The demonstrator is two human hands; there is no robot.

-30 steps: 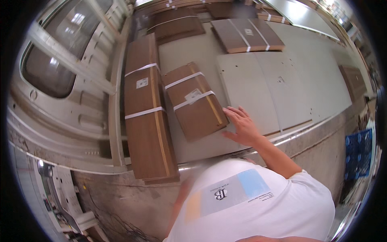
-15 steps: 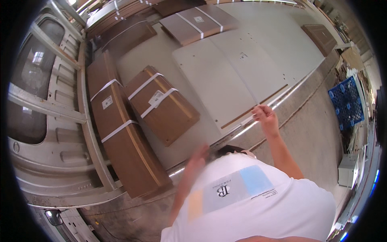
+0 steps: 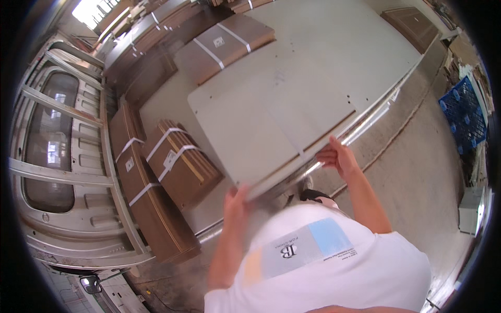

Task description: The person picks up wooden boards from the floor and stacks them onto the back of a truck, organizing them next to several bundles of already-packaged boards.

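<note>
A large pale grey panel (image 3: 261, 115), with small dark holes near its edges and a white strap (image 3: 284, 133) across it, lies on the flat load bed. At its near left corner is my left hand (image 3: 237, 206), closed around the edge and slightly blurred. My right hand (image 3: 339, 159) grips farther along the same near edge, thumb on top and fingers curled below. Left of the panel sits a strapped stack of brown boards (image 3: 201, 180), next to a longer strapped brown pack (image 3: 151, 201).
Another strapped brown pack (image 3: 235, 39) rests beyond the panel. A brown framed board (image 3: 409, 26) lies at the far right. The metal cab wall (image 3: 86, 148) with its windows stands left. A blue plastic pallet (image 3: 464, 115) leans to the right, across the concrete floor (image 3: 412, 156).
My left hand has come up to the panel's near left corner. My right hand has shifted from a pinch near the strap to the edge. The view has turned, and the panel sits nearer me.
</note>
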